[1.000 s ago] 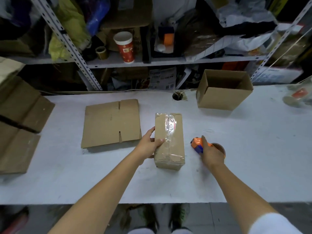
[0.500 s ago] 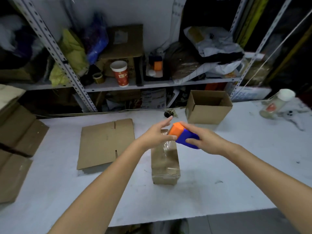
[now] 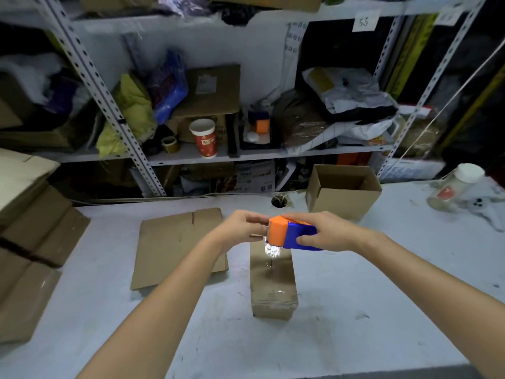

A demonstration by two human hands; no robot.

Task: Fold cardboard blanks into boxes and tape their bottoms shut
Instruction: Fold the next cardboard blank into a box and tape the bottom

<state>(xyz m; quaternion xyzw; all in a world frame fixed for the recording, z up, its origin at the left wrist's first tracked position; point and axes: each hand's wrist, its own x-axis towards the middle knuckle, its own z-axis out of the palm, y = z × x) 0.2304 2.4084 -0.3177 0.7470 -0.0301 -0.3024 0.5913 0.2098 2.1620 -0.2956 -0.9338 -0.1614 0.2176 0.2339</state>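
Right hand (image 3: 325,236) grips a tape dispenser (image 3: 291,234) above the folded box (image 3: 273,283) on the table (image 3: 369,296); left hand (image 3: 241,228) pinches its tape end. Unheld, the box may slide, skewing tape.

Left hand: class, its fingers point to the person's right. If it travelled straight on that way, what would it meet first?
The left hand would at once meet the orange end of the tape dispenser, which the right hand holds above the taped box. Its fingers look to be already at that end, though depth is unclear.
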